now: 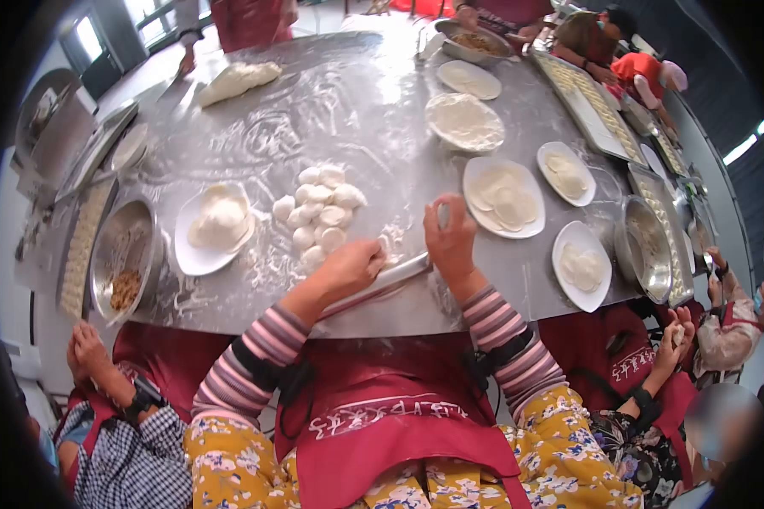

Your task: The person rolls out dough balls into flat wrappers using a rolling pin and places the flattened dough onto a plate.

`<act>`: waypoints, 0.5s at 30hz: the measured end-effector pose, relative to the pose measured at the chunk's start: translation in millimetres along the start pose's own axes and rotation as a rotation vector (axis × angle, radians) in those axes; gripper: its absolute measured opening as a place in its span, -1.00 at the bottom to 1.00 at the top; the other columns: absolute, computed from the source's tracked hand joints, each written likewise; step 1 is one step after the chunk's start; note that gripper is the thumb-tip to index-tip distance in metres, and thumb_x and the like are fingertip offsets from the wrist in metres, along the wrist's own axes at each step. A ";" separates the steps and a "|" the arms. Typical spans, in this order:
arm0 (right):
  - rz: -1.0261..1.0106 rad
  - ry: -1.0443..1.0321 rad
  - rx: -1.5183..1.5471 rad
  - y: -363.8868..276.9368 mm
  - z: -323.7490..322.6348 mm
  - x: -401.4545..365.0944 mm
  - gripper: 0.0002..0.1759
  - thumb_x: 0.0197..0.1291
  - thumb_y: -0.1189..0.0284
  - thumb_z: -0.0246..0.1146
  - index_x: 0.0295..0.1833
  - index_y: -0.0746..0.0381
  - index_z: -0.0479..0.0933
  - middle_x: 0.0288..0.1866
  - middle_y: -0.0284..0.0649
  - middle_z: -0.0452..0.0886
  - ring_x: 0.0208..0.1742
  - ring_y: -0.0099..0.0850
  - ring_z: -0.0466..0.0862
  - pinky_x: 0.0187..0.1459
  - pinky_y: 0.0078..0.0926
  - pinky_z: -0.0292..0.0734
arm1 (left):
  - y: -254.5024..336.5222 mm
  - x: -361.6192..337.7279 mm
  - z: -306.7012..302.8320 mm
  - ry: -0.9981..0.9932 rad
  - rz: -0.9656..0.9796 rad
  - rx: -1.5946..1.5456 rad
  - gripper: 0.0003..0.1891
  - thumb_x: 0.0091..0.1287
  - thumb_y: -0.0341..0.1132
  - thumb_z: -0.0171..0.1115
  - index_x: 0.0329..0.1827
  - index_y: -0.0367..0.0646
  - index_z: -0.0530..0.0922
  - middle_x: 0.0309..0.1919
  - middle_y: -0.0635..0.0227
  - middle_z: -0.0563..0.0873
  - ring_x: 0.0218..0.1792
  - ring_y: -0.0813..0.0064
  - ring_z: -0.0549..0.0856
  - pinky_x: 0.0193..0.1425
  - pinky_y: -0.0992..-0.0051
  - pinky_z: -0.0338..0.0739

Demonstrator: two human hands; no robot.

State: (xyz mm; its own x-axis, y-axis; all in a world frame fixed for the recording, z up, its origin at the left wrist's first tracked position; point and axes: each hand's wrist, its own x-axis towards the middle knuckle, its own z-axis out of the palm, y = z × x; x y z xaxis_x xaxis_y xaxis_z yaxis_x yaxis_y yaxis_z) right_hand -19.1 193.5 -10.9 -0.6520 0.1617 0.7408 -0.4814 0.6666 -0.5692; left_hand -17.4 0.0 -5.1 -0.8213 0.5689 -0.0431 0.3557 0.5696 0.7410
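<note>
Over the floury table, my left hand (pixel 354 265) has its fingers curled in near the right edge of a heap of dough pieces (pixel 321 210); what it grips, if anything, is hidden. My right hand (pixel 452 233) is raised to the right of it, thumb and index finger bent into a ring, and whether anything is in it I cannot make out. A pale, long, flat-looking bar (pixel 399 273) lies between my hands near the front edge. White flour is scattered around the dough pieces. A plate with stacked round wrappers (pixel 505 197) stands just beyond my right hand.
A plate of dough (pixel 221 227) and a steel bowl of filling (pixel 126 290) are at the left. More plates (pixel 581 265), a steel bowl (pixel 648 248) and trays of dumplings (pixel 587 106) stand right. A dough slab (pixel 240 82) lies far back. People surround the table (pixel 365 110).
</note>
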 end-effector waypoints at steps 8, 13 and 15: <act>0.014 -0.100 -0.134 -31.4 -72.3 -67.2 -0.77 0.06 0.62 0.30 -0.20 0.28 0.39 -0.42 -0.14 0.54 -0.51 -0.16 0.59 -0.49 -0.36 0.45 | 16.0 -2.9 -4.3 -0.272 -0.101 -0.261 -0.82 0.22 -0.31 0.20 -0.27 -0.27 0.56 -0.46 0.25 0.64 -0.39 0.46 0.60 -0.29 0.40 0.48; 0.096 -0.020 0.124 -37.5 -75.6 -65.9 -0.77 0.05 0.63 0.31 -0.21 0.28 0.40 -0.44 -0.12 0.55 -0.49 -0.25 0.61 -0.44 -0.42 0.50 | 56.9 49.3 6.2 -0.311 0.035 -0.372 -0.84 0.26 -0.36 0.18 -0.18 -0.25 0.54 -0.43 0.49 0.56 -0.38 0.70 0.49 -0.32 0.60 0.40; 0.105 -0.022 0.144 -33.5 -71.1 -63.6 -0.77 0.05 0.64 0.31 -0.21 0.28 0.40 -0.43 -0.12 0.55 -0.48 -0.23 0.62 -0.43 -0.42 0.50 | 80.4 87.8 12.5 -0.335 0.005 -0.604 -0.80 0.31 -0.30 0.18 -0.12 -0.23 0.53 -0.36 0.48 0.57 -0.31 0.69 0.51 -0.26 0.62 0.41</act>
State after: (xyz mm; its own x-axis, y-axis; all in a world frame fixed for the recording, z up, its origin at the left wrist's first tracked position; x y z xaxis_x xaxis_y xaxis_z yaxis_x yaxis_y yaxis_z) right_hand 80.1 212.6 -13.6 -0.7148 0.2083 0.6676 -0.4879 0.5353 -0.6895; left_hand -55.4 103.2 42.3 -0.6040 0.7783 -0.1716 -0.0315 0.1918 0.9809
